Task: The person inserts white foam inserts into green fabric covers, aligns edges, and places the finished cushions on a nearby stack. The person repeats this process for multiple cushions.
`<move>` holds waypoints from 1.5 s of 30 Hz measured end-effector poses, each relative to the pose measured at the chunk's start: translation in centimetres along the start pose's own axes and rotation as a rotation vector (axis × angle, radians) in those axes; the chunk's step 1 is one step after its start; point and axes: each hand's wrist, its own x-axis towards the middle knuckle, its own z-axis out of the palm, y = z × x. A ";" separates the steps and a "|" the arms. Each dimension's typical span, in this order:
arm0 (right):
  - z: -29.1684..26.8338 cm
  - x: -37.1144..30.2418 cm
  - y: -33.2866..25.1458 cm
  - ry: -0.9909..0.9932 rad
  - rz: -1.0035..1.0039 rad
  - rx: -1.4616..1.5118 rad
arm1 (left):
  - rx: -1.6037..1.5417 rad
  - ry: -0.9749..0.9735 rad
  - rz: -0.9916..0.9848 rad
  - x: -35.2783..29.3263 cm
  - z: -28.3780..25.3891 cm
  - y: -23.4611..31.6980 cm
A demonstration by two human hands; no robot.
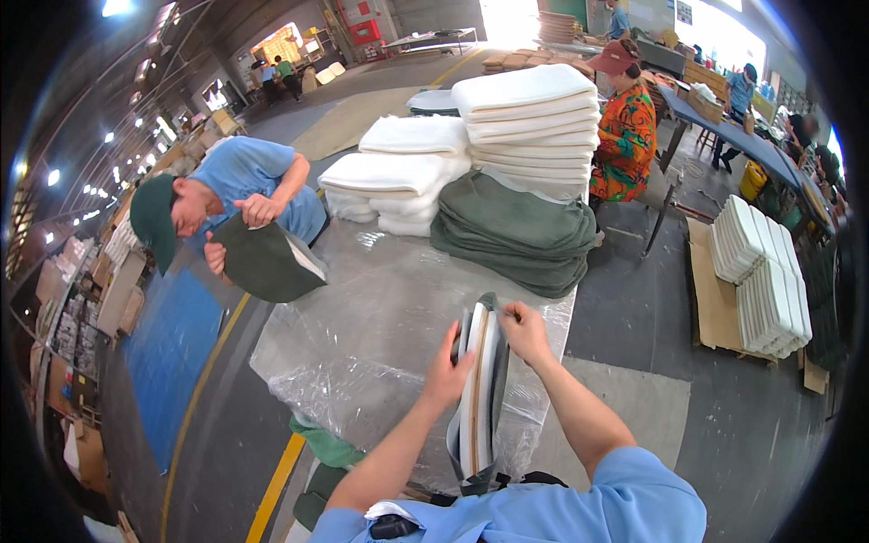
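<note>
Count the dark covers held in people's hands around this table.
2: one cover in the co-worker's hands at left, another cover between the person's left hand and right hand. Any behind the white stack would be hidden.

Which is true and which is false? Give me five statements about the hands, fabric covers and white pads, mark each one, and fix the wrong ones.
1. The wearer's left hand and right hand are both on a dark green cover. True.
2. The tall stack of white pads stands left of the lower white piles. False: the tall stack is to the right of the lower piles.
3. A co-worker in a green cap holds a dark green piece. True.
4. The piled green covers are folded over a chair. False: the pile lies on the table.
5. Clear plastic film covers part of the table. True.
</note>
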 end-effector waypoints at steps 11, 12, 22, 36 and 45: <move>-1.7 2.5 -0.7 -0.215 0.195 -0.189 | 0.454 0.014 0.226 10.9 1.8 -0.5; -1.7 2.5 -1.0 -0.243 0.157 -0.221 | 0.437 0.003 0.216 11.2 1.9 -0.5; -0.8 3.1 -2.1 -0.405 -0.317 -0.528 | 0.086 0.094 0.282 12.2 2.6 -3.1; -1.0 0.3 -3.8 -0.582 -0.470 -0.578 | -0.061 0.126 0.262 8.8 2.5 -4.3; 1.2 2.2 0.4 -0.646 -0.051 0.328 | -0.112 0.155 0.172 9.2 -2.2 -5.9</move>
